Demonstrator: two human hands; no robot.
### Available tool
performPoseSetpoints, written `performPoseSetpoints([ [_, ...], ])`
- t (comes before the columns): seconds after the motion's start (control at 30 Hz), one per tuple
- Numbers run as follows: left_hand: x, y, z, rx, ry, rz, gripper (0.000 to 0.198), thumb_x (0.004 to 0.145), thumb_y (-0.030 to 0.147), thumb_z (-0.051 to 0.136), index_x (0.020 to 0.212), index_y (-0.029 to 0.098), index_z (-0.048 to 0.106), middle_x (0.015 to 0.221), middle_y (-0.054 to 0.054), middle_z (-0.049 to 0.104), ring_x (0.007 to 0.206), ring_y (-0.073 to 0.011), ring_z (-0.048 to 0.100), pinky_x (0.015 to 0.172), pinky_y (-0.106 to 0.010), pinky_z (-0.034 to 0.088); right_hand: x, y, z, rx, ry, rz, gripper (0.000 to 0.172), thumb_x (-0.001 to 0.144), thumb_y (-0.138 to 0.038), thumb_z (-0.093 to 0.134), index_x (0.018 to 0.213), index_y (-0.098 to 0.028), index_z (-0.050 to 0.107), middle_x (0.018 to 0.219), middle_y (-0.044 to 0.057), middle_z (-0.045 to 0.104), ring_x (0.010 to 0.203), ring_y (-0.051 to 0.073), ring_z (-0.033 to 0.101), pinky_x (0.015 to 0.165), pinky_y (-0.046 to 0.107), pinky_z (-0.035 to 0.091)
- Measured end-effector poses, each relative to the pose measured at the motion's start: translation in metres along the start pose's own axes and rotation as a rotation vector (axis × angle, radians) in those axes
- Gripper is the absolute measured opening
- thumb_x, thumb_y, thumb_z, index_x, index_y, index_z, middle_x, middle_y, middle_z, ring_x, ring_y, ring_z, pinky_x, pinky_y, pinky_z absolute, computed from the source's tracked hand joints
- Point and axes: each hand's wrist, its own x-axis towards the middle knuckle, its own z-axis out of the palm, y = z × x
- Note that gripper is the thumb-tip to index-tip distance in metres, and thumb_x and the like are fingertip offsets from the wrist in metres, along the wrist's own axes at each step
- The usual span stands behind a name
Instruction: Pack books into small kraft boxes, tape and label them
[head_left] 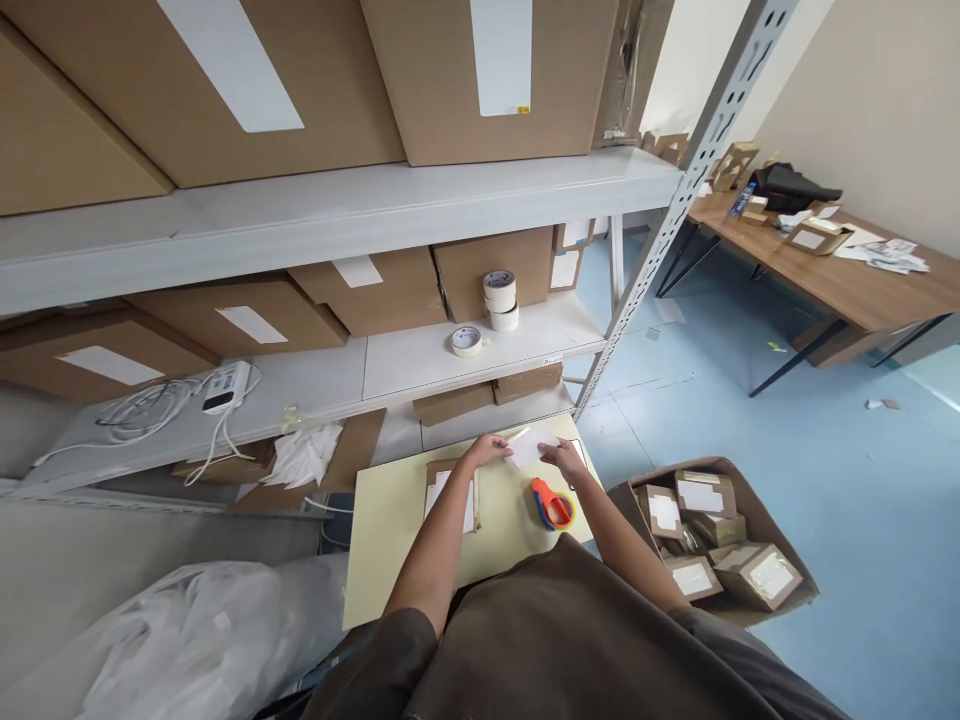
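Note:
Between my two hands a thin white sheet (529, 444), paper or film, is stretched just above the pale yellow table (382, 540). My left hand (489, 450) pinches its left edge, and my right hand (564, 459) pinches its right edge. Nearer my body, below the right hand, lies an orange and blue tape dispenser (552, 505) with a yellowish roll on it. A flat cardboard package (475, 505) with white paper on top rests to the left, partly hidden by my left forearm. Beside the right hand is a dark-edged flat object (577, 450), too covered to name.
Grey metal shelving (300, 375) with large cartons (495, 280) stands right behind the table. Tape rolls (501, 300) and a white power strip (226, 387) sit on its middle shelf. An open carton (806, 585) of small boxes is at right, a plastic bag (202, 640) at left.

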Motion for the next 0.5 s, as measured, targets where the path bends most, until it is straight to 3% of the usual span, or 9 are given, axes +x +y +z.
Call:
performPoseSetpoints([
  [0.13,-0.007,0.008,-0.003,0.028,-0.072,0.002,0.053,0.051,0.061,0.09,0.076,0.016,0.077,0.074,-0.002,0.073,0.075,-0.0208,0.063,0.074,-0.031,0.046,0.003,-0.007,-0.018,-0.036,-0.002,0.011,0.042,0.065,-0.05,0.086,0.091,-0.02,0.074,0.094,0.009,0.079,0.087,0.024,0.073,0.079,0.036,0.06],
  [0.3,-0.017,0.022,-0.003,0.097,-0.024,0.034,0.055,0.057,0.067,0.085,0.076,0.016,0.077,0.072,0.0,0.069,0.071,-0.0195,0.058,0.069,-0.029,0.043,0.012,-0.007,-0.025,-0.093,-0.002,-0.032,0.044,0.059,-0.054,0.088,0.08,-0.019,0.069,0.081,0.006,0.076,0.078,0.022,0.069,0.075,0.035,0.058],
  [0.5,-0.023,0.023,-0.006,0.115,0.052,0.025,0.051,0.064,0.065,0.083,0.075,0.016,0.077,0.068,0.001,0.066,0.075,-0.0213,0.058,0.068,-0.029,0.044,0.015,0.001,-0.021,-0.065,0.052,-0.058,0.042,0.06,-0.053,0.088,0.078,-0.019,0.069,0.078,0.005,0.073,0.074,0.021,0.068,0.073,0.035,0.056],
])
